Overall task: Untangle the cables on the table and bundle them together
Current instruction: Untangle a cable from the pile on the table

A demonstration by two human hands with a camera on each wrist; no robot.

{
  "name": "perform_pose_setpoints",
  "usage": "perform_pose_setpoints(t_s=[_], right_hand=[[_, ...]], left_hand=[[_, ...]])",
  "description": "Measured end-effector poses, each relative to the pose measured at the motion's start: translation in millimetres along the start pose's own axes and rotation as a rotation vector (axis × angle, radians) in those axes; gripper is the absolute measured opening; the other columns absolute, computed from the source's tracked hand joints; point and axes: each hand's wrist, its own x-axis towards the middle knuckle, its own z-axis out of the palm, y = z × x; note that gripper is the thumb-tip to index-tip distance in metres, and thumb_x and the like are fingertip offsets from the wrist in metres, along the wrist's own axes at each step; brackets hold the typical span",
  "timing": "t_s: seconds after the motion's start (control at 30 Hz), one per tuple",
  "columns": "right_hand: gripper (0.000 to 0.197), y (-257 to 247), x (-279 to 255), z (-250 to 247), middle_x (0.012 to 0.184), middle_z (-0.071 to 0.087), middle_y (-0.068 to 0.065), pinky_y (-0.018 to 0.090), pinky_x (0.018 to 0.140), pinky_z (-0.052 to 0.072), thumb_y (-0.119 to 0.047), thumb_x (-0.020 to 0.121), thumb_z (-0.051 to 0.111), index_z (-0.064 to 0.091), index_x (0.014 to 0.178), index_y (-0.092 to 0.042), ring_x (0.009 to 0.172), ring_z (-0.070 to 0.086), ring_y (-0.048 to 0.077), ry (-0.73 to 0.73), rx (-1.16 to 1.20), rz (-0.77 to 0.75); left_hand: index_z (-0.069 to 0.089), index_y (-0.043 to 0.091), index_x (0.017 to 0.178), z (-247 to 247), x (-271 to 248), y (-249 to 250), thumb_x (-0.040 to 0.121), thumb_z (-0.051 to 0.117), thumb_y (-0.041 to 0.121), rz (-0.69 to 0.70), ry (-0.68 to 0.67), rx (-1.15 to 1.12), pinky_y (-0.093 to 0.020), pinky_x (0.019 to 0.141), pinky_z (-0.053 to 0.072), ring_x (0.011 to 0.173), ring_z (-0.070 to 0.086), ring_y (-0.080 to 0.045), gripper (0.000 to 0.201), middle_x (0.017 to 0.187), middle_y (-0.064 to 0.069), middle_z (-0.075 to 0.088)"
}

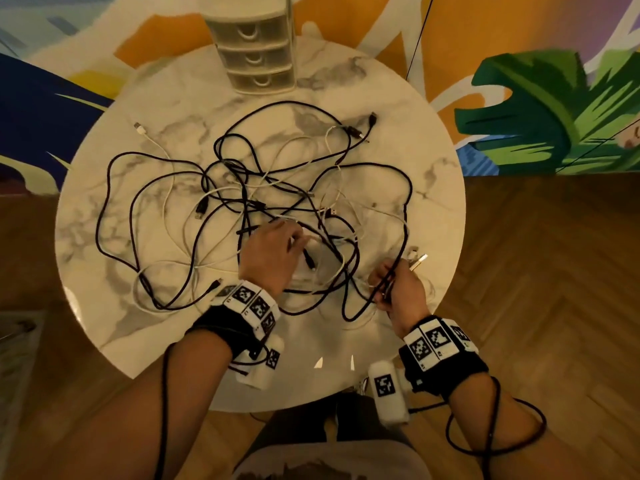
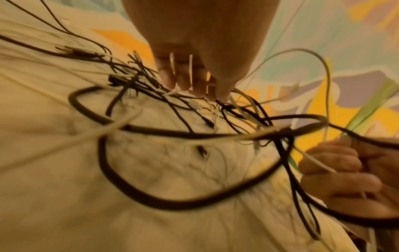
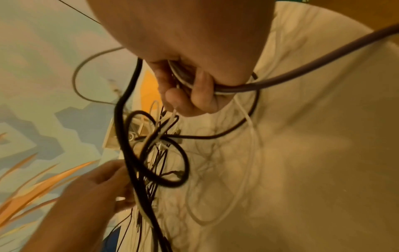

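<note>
Untangling stage: right hand [image 1: 398, 289] clenched round gathered cables [image 1: 242, 188], lower right; left hand [image 1: 273, 258] pinching white strands mid-frame; next, freeing one strand.

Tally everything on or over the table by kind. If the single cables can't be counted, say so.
drawer unit: 1
cable tangle: 1 (black and white; single cables too knotted to count)
hands: 2, left hand and right hand, both gripping the cable tangle
Total: 4
</note>
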Motion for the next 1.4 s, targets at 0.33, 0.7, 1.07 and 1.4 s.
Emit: perform_pose_setpoints(t_s=[0.33,0.7,1.07,1.4], right_hand=[[0.029,-7.0,14.9,-1.1,0.043,0.044,-0.008,0.018,0.033,0.027,-0.019,0.092,0.034,0.044,0.064,-0.019,0.035,0.04,0.006,0.03,0.13,-0.118],[0.032,-1.4,19.6,-7.2,0.047,0.029,-0.007,0.015,0.034,0.016,-0.019,0.091,0.034,0.031,0.06,-0.025,0.038,0.022,0.009,-0.028,-0.026,-0.05],[0.023,-5.7,19.7,-8.8,0.056,0.033,0.001,0.013,0.034,0.019,-0.02,0.095,0.031,0.04,0.074,-0.018,0.035,0.026,0.007,-0.016,-0.125,-0.069],[0.031,-5.1,37.0,-16.1,0.087,0.05,0.009,0.046,0.081,0.044,-0.056,0.068,0.035,0.045,0.072,-0.026,0.077,0.047,0.023,0.071,-0.354,-0.132]], left_hand=[[0.07,0.016,0.097,-3.6,-15.2,-7.9,0.09,0.056,0.016,-0.039,0.047,-0.246,-0.023,0.075,0.044,0.083,0.055,-0.013,0.016,0.094,0.003,0.058],[0.062,0.019,0.077,8.4,33.7,38.5,0.086,0.057,0.025,-0.276,-0.133,-0.194,-0.03,0.064,0.046,0.076,0.059,-0.016,0.012,0.08,0.005,0.061],[0.057,0.015,0.076,45.5,61.8,42.7,0.081,0.066,0.018,-0.252,-0.434,-0.196,-0.028,0.071,0.041,0.09,0.06,-0.025,0.011,0.092,-0.008,0.064],[0.056,0.005,0.083,-20.5,66.9,47.3,0.089,0.051,0.017,-0.112,-0.012,-0.401,-0.027,0.056,0.038,0.062,0.052,-0.015,0.015,0.074,-0.008,0.062]])
